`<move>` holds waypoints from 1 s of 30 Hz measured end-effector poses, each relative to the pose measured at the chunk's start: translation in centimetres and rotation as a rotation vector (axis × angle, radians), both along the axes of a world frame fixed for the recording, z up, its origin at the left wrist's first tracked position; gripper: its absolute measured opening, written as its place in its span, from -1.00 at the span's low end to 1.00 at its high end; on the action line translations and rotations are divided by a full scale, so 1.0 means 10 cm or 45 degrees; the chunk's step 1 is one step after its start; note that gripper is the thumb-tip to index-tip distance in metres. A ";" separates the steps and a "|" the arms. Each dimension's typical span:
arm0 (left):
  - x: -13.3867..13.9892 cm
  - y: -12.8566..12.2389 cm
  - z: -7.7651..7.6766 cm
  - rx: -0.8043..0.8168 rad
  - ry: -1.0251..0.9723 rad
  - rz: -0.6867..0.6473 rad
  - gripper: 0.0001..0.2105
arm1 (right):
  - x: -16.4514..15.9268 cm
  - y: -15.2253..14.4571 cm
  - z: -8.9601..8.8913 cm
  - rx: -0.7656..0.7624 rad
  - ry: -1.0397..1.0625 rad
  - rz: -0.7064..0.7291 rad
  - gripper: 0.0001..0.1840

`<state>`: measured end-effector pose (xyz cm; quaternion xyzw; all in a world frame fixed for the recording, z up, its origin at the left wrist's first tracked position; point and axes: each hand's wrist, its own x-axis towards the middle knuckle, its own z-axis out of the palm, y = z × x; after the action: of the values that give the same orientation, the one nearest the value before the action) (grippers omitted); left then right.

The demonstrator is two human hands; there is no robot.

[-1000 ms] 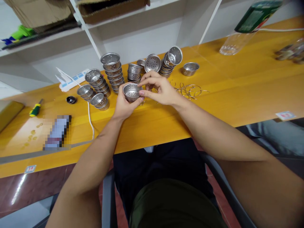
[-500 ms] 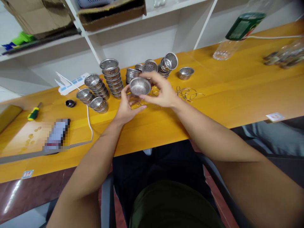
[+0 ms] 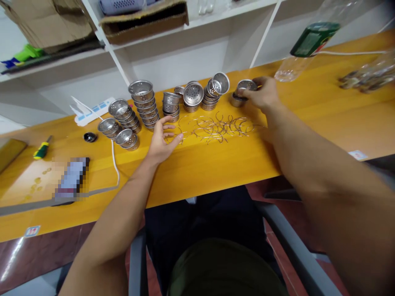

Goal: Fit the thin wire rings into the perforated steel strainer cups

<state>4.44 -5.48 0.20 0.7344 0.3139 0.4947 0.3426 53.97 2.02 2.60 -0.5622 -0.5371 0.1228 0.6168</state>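
White shelving (image 3: 188, 51) backs a yellow wooden counter (image 3: 197, 172), where thin curved wires (image 3: 220, 128) lie scattered. With the wires as the dial's centre and twelve at the far side, the right hand (image 3: 264, 94) is at one o'clock, pinching a perforated metal cup (image 3: 246, 84) by its side, mouth up, over a lower cup (image 3: 237, 101). Whether the upper one is fully seated cannot be told, since the fingers partly hide it. The left hand (image 3: 162, 142), near nine o'clock, is empty, its fingers spread and loosely curled beside the wires.

More cups stand in stacks: a tall stack (image 3: 142, 102) between nine and ten o'clock, a short stack (image 3: 171, 107) near ten and a leaning stack (image 3: 215, 92) at twelve. A clear bottle (image 3: 298, 53) with a green label is at two; a phone (image 3: 72, 176) lies beyond the left hand, between eight and nine.

The step in hand seems to be setting one cup onto another. It calls for keeping the upper one level, settling it into the lower rim, then loosening the fingers without tipping either.
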 end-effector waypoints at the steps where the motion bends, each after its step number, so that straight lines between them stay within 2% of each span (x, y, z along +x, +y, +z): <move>1: -0.01 0.00 0.00 -0.008 0.006 -0.002 -0.20 | -0.10 -0.01 -0.01 -0.147 0.049 -0.221 -0.27; 3: -0.03 0.00 -0.01 -0.012 0.011 -0.008 -0.21 | -0.25 -0.05 0.02 -0.378 0.078 -0.516 -0.27; 5: -0.04 0.01 -0.02 -0.010 0.006 -0.016 -0.21 | -0.31 -0.12 0.08 -0.350 0.048 -0.548 -0.27; 8: -0.03 0.02 -0.01 -0.003 0.003 -0.018 -0.21 | -0.38 -0.30 0.24 -0.041 -0.138 -0.362 -0.29; 10: -0.02 0.00 0.00 0.003 0.019 -0.013 -0.22 | -0.50 -0.44 0.39 0.030 -0.464 -0.143 -0.31; 12: -0.01 -0.02 0.03 0.011 0.040 -0.008 -0.25 | -0.68 -0.56 0.53 -0.148 -0.810 -0.031 -0.31; 14: -0.02 -0.04 0.05 0.026 0.046 -0.007 -0.27 | -0.88 -0.61 0.62 -0.339 -0.960 -0.018 -0.48; 16: -0.02 -0.04 0.05 0.046 0.038 -0.004 -0.29 | -1.03 -0.58 0.62 -0.436 -0.948 -0.059 -0.62; 18: -0.03 -0.04 0.04 0.064 0.033 0.000 -0.31 | -1.08 -0.51 0.55 -0.427 -0.893 -0.060 -0.65; 22: -0.03 -0.02 0.01 0.085 0.035 -0.001 -0.31 | -0.99 -0.38 0.37 -0.192 -0.764 -0.014 -0.68; 24: -0.03 -0.01 0.00 0.084 0.038 -0.002 -0.31 | -0.93 -0.38 0.37 -0.079 -0.685 -0.077 -0.70; 26: -0.03 -0.02 0.00 0.084 0.038 -0.006 -0.30 | -0.89 -0.45 0.47 -0.023 -0.673 -0.139 -0.66; 28: -0.03 -0.02 0.01 0.103 0.023 -0.025 -0.30 | -0.91 -0.59 0.66 0.009 -0.703 -0.167 -0.51; 30: -0.02 -0.01 0.01 0.136 -0.014 -0.085 -0.28 | -1.00 -0.78 0.89 0.049 -0.707 -0.105 -0.41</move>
<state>4.21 -5.62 0.28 0.7589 0.2606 0.5031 0.3210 44.00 -5.83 11.53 -0.5840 -0.6643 -0.0713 0.4610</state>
